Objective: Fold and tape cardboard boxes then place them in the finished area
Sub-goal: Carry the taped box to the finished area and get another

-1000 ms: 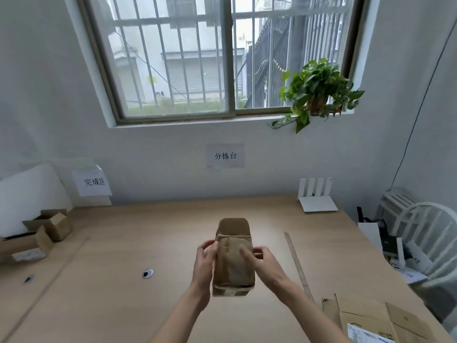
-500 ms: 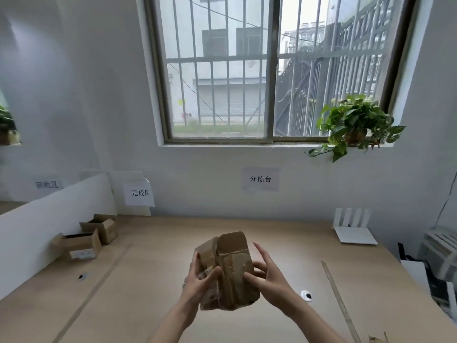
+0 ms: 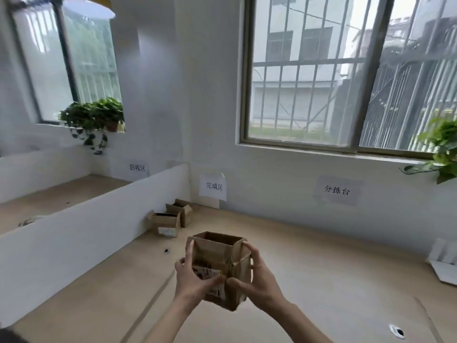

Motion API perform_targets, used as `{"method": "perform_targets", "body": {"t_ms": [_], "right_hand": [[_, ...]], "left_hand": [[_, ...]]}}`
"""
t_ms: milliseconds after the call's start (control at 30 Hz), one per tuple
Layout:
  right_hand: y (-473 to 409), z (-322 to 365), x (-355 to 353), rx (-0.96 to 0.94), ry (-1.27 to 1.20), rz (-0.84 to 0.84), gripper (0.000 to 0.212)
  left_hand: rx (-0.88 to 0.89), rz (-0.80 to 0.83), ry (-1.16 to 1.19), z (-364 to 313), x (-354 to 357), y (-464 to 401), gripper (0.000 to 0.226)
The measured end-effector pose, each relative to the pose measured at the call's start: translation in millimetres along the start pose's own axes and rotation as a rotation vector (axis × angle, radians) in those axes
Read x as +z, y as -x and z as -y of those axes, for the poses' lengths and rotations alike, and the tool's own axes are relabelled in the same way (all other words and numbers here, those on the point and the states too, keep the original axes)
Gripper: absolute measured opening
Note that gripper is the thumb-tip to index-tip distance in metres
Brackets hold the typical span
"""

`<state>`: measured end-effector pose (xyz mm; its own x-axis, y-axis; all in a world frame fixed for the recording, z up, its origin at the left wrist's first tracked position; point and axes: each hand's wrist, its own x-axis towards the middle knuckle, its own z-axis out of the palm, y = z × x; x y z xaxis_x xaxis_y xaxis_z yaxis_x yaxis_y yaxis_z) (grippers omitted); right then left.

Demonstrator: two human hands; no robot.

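I hold a small brown cardboard box [image 3: 218, 258] above the wooden table [image 3: 321, 280], upright with its open top facing away and a torn label on its near face. My left hand [image 3: 195, 280] grips its left side and lower front. My right hand [image 3: 257, 278] holds its right side, thumb on the front. Two finished small boxes sit at the table's back left: one [image 3: 166, 222] nearer, one [image 3: 181, 211] behind it, under a paper sign [image 3: 214, 186] on the wall.
A white divider wall [image 3: 81, 233] runs along the table's left. A second sign [image 3: 337, 190] hangs on the back wall. A white router [image 3: 442, 266] sits at the right edge. Potted plants [image 3: 442, 149] stand on the window sills. Cable holes [image 3: 397, 331] dot the tabletop.
My view has swung left toward the finished boxes. The box in my hands has turned from lying sideways to upright with its open top showing; both hands kept hold of it.
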<state>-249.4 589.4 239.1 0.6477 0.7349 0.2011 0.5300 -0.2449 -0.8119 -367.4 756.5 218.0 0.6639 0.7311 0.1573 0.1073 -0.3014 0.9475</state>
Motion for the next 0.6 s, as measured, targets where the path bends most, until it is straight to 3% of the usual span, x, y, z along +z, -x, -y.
{"method": "perform_targets", "body": {"t_ms": [433,600], "right_hand": [[-146,21,176,-0.019,-0.087,0.282,0.098],[-224,27,224,0.012,-0.184,0.303,0.093]], "left_hand": [[-0.093,-0.127,-0.203,122,-149,-111,0.122],[-0.138,-0.12,-0.299,163,-198,-185,0.112]]}}
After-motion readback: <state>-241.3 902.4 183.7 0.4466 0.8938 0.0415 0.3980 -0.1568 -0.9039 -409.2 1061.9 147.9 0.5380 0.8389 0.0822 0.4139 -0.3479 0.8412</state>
